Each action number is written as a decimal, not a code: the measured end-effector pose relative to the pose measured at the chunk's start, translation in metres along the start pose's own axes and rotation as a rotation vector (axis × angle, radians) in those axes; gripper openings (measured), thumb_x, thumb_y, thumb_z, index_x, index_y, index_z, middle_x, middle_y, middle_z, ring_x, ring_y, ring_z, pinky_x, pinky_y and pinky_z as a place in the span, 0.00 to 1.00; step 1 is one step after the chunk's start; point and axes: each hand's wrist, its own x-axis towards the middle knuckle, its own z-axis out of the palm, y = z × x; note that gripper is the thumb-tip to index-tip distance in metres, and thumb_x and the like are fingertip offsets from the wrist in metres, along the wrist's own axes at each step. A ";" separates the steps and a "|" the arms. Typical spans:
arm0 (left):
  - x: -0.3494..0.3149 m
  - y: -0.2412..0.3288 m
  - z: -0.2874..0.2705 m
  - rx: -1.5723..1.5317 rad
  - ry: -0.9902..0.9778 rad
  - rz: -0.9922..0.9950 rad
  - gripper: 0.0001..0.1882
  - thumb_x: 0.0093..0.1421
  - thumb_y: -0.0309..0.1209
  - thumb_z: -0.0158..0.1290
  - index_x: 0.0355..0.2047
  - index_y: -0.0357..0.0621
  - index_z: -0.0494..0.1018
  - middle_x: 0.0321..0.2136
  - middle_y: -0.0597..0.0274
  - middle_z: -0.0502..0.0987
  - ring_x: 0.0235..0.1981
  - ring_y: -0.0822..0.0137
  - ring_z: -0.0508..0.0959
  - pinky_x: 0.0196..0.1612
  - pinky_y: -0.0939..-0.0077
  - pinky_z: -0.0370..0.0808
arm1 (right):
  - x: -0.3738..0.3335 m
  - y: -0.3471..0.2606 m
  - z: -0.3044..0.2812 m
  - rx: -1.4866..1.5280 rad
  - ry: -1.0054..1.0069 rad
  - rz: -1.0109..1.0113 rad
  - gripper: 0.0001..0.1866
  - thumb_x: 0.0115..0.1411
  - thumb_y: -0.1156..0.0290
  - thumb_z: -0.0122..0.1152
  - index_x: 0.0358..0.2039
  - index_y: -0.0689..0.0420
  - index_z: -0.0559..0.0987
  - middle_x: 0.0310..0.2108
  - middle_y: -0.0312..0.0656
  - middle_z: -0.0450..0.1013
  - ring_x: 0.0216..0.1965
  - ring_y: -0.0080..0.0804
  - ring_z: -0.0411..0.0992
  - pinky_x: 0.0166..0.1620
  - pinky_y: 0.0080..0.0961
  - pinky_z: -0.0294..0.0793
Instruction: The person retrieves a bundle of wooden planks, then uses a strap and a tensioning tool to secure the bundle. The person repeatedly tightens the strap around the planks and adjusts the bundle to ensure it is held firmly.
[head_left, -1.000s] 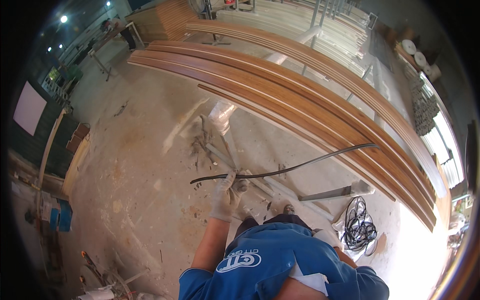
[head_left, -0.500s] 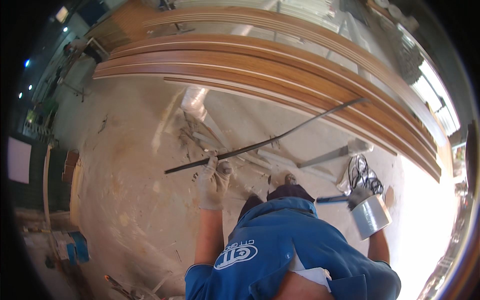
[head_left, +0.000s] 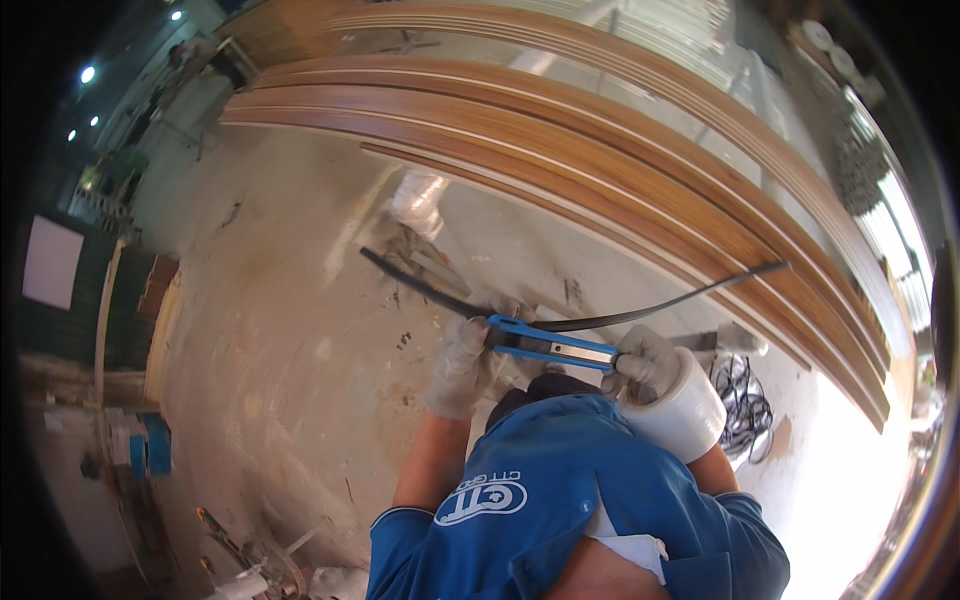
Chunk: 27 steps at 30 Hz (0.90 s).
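A blue box cutter (head_left: 555, 343) with a silver section lies crosswise between my gloved hands. My right hand (head_left: 648, 365) pinches its right end, and a roll of clear tape (head_left: 690, 405) hangs round that wrist. My left hand (head_left: 463, 365) is closed around a long, thin, dark strip (head_left: 640, 314), its thumb and fingers meeting the cutter's left end. The strip runs from the upper left, behind the cutter, to a far end over the wood-coloured boards (head_left: 560, 140). The left fingertips are partly hidden behind the cutter.
More long boards (head_left: 640, 70) lie on supports farther back. Plastic-wrapped stand legs (head_left: 418, 200) rise from the concrete floor (head_left: 270, 260). A heap of black cord or strip (head_left: 745, 410) lies at the right. Tools (head_left: 240, 545) lie at the lower left.
My right hand has come in from the right, bringing the box cutter to my left hand. The dark strip now sags in a curve, and its left end has risen.
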 end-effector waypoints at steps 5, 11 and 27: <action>0.007 0.025 -0.009 0.230 0.095 0.068 0.22 0.61 0.43 0.63 0.44 0.39 0.72 0.38 0.55 0.78 0.36 0.65 0.80 0.39 0.71 0.79 | 0.032 0.004 -0.002 -0.254 0.051 0.069 0.12 0.58 0.71 0.64 0.37 0.65 0.75 0.29 0.51 0.78 0.30 0.38 0.79 0.37 0.31 0.81; 0.036 0.048 -0.055 0.384 0.014 0.067 0.12 0.64 0.27 0.59 0.45 0.38 0.73 0.38 0.57 0.79 0.36 0.69 0.80 0.39 0.75 0.78 | 0.055 -0.023 0.040 -1.191 0.356 -0.236 0.31 0.34 0.63 0.84 0.38 0.62 0.80 0.33 0.48 0.79 0.37 0.39 0.80 0.43 0.34 0.80; 0.051 0.254 -0.277 0.167 -0.184 0.054 0.10 0.69 0.30 0.52 0.43 0.34 0.74 0.40 0.53 0.79 0.40 0.65 0.81 0.44 0.70 0.79 | 0.221 0.037 0.373 -1.078 0.414 -0.895 0.16 0.49 0.76 0.73 0.40 0.56 0.82 0.36 0.45 0.77 0.33 0.42 0.79 0.35 0.31 0.78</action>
